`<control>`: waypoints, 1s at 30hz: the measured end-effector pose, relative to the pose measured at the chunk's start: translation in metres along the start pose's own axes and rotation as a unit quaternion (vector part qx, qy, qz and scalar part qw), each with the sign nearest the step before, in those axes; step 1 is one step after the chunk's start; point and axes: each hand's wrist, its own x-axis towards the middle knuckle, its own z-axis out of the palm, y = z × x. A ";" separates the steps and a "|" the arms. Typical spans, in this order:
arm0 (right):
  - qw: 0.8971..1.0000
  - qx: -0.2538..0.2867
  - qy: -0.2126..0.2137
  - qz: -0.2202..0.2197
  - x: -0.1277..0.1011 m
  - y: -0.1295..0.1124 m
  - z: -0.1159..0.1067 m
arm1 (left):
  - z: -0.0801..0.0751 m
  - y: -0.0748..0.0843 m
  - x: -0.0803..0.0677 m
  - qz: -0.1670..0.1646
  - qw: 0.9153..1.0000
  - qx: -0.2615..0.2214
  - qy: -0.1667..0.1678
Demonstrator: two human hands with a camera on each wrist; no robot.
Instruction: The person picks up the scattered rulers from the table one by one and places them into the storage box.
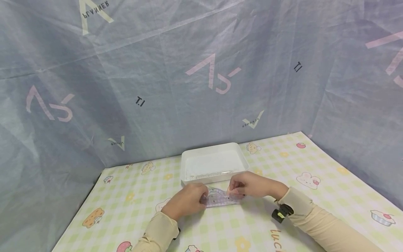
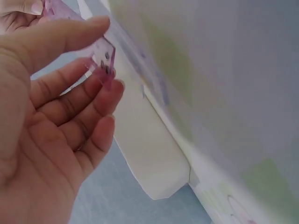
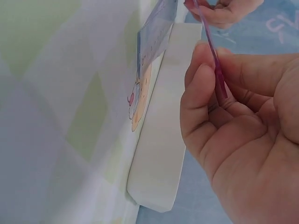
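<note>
Closest to you, both of your hands hold one thing between them: a thin, clear purple plastic ruler piece (image 1: 220, 200), held just above the checked tablecloth (image 1: 330, 196) near the front wall of the white tray (image 1: 214, 178). Your left hand (image 1: 185, 202) pinches its left end; the left wrist view shows the thumb on top and the fingertips (image 2: 110, 88) beneath, curled round the corner of the plastic (image 2: 103, 58). Your right hand (image 1: 252, 184) pinches the right end, and the right wrist view shows the strip (image 3: 212, 56) edge-on, clamped between thumb and forefinger. So both grips are narrow, fingertip pinches on the ends, with the palms off it.

Judging by its thinness and clarity, the piece is likely light, fairly stiff but springy, and smooth enough to slip; a hard bend could well snap it, so the ends where you hold it now look like the right places, with pressure on the flat faces rather than the edges.

Its long axis runs left to right across you, roughly parallel to the tray's front wall. It lies mostly flat, printed face up, with a curved edge toward the tray, as far as the head view shows.

Beyond it sits the tray, with what looks like another slim clear piece (image 1: 217, 173) lying along its front inside edge; I cannot tell what that is. Behind everything hangs the grey printed sheet (image 1: 201, 70).
</note>
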 end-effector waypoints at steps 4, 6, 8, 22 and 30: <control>0.999 -0.038 0.008 0.002 0.000 0.000 -0.001 | -0.005 -0.002 -0.001 -0.009 1.000 -0.008 0.008; 0.997 -0.070 0.014 -0.004 0.000 0.000 -0.002 | -0.009 -0.004 -0.002 -0.014 1.000 -0.012 0.014; 0.995 -0.098 0.020 -0.010 0.000 0.000 -0.002 | -0.013 -0.006 -0.003 -0.018 1.000 -0.015 0.019; 0.977 -0.196 0.085 -0.015 0.000 -0.003 -0.006 | -0.023 -0.016 -0.003 0.003 0.996 0.004 0.087; 0.967 -0.218 0.127 -0.020 0.009 -0.001 -0.016 | -0.028 -0.020 0.003 0.005 0.989 0.055 0.140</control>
